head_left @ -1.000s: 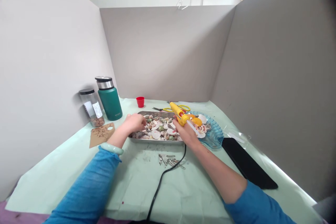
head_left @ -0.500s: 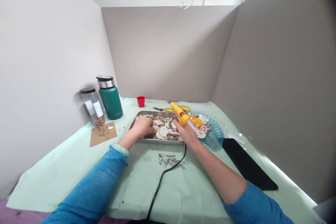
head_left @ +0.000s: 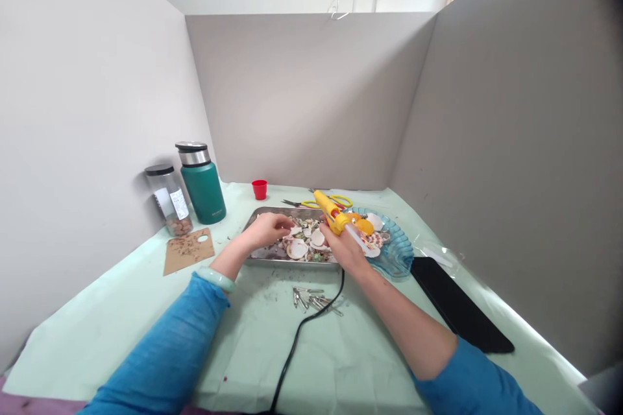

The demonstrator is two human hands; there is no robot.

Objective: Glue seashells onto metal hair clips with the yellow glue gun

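A metal tray (head_left: 272, 263) of mixed seashells (head_left: 297, 248) lies in front of me. Over its left half reaches my left hand (head_left: 269, 231), fingers stretched toward the shells and slightly apart, with nothing visible in them. My right hand (head_left: 344, 250) is wrapped round a yellow hot glue gun (head_left: 335, 214) at the tray's right end. A clear glue stick (head_left: 357, 238) sticks out of the gun's back, toward me. Part of the grip and the gun's front end are hidden. Beside the gun, a blue glass plate (head_left: 400, 246) holds larger shells and orange pieces (head_left: 365, 227).
Several metal clips (head_left: 316, 300) lie before the tray near a black cord (head_left: 296, 337). Leftward stand a green bottle (head_left: 203, 191) and a jar (head_left: 169, 200), with a brown card (head_left: 189, 251). Behind are a red cup (head_left: 259, 190) and yellow-handled scissors (head_left: 343, 200). A black slab (head_left: 460, 305) lies right.
My left hand has lifted a little off the shells and its fingers have straightened. Shells in the tray have shifted. The right hand keeps the glue gun in nearly the same place.
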